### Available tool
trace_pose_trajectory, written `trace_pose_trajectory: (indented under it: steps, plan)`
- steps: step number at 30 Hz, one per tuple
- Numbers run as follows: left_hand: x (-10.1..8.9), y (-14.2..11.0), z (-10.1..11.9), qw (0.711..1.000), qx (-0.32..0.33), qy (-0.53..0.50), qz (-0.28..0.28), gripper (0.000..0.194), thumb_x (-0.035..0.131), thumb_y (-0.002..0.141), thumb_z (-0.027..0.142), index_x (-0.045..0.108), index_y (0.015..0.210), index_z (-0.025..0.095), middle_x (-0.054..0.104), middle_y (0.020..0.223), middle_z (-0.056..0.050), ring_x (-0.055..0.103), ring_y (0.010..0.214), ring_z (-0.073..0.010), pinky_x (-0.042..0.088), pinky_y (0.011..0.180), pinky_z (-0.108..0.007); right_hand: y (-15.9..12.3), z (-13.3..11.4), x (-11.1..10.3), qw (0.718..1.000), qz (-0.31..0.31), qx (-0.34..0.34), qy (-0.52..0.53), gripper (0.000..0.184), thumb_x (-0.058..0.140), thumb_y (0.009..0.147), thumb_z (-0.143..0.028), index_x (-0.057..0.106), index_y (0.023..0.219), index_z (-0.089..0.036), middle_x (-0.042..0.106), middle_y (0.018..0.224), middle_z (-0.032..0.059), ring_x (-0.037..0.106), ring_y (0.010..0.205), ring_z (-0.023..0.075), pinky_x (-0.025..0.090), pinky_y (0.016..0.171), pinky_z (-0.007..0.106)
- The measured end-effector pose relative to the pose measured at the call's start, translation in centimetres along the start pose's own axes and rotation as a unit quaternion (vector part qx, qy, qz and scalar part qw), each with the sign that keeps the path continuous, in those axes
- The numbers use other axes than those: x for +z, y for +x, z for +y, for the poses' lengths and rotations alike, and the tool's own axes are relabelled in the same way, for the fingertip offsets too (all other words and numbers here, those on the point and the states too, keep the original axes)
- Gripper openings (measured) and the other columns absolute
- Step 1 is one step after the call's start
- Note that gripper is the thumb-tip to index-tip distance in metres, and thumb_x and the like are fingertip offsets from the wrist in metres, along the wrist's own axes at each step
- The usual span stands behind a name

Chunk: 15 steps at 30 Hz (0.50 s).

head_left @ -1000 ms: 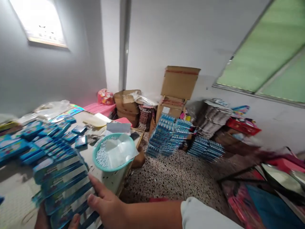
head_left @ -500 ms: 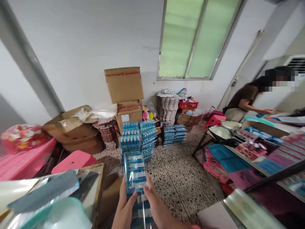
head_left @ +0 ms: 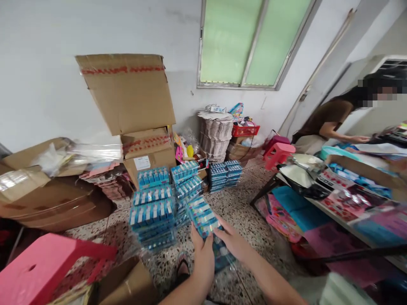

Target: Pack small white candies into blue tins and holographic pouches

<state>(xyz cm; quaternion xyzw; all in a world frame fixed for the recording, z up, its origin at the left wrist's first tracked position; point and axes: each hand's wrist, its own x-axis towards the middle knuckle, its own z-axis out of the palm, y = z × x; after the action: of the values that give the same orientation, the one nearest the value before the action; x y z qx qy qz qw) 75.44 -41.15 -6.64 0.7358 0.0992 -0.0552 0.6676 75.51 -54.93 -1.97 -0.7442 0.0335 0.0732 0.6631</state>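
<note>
A clear-wrapped pack of small blue boxes (head_left: 203,217) is held out in front of me, tilted away. My left hand (head_left: 203,250) grips its left side with the thumb on top. On the other side, my right hand (head_left: 230,237) closes round the right edge. More blue boxes show below the hands, in a lower part of the pack. Just beyond it, stacked blue packs (head_left: 152,212) stand on the floor, with a second column (head_left: 189,184) beside them. A lower stack of blue packs (head_left: 225,174) sits farther right.
A pink stool (head_left: 41,267) is at the lower left, near a large brown carton (head_left: 57,199). An open-flapped carton (head_left: 152,159) stands behind the stacks. To the right, a cluttered table (head_left: 346,212) extends past a person in brown (head_left: 330,114). Speckled floor (head_left: 254,250) lies between.
My view has moved closer to the stacks and shifted. The held pack has swung right in both hands and is now angled. The pink stool appears larger and nearer.
</note>
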Motion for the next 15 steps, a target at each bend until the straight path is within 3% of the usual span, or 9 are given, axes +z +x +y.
trace_pose_trajectory:
  steps: [4,7,11,15]
  plan:
    - [0.7,9.5,4.2,0.999,-0.015,-0.034,0.013,0.072,0.052,0.09,0.047,0.018,0.149,0.024,0.037,0.156,-0.012,0.028,0.148,-0.0239,0.03,0.12,-0.037,10.2,-2.6,-0.7,0.999,-0.009,-0.004,-0.041,0.054,0.059,0.088,-0.044,0.053,0.141,-0.033,0.053,0.146,0.001,0.041,0.141,0.028,0.023,0.119,0.056]
    - [0.8,15.0,7.4,0.987,-0.076,-0.124,0.074,0.059,0.054,0.09,0.045,0.029,0.14,0.026,0.051,0.143,-0.013,0.049,0.136,-0.0241,0.042,0.112,-0.038,16.7,-4.5,-1.0,0.997,-0.045,-0.008,-0.06,0.054,0.057,0.087,-0.035,0.053,0.141,-0.032,0.055,0.144,0.0008,0.043,0.14,0.0275,0.027,0.118,0.056]
    - [1.6,21.0,9.9,0.93,-0.173,-0.265,0.185,0.05,0.068,0.082,0.036,0.04,0.122,0.026,0.067,0.119,-0.011,0.07,0.106,-0.0243,0.057,0.09,-0.04,24.7,-4.8,-2.3,0.983,-0.142,0.006,-0.114,0.061,0.057,0.084,-0.027,0.048,0.145,-0.03,0.051,0.148,0.0011,0.043,0.14,0.0256,0.028,0.119,0.051]
    - [3.4,26.4,9.6,0.878,-0.205,-0.361,0.24,0.038,0.076,0.072,0.027,0.055,0.103,0.021,0.073,0.085,-0.008,0.074,0.075,-0.0263,0.06,0.073,-0.04,33.2,-2.8,-4.2,0.945,-0.286,0.011,-0.161,0.066,0.057,0.083,-0.022,0.044,0.148,-0.029,0.046,0.152,0.0016,0.04,0.142,0.024,0.026,0.12,0.046]
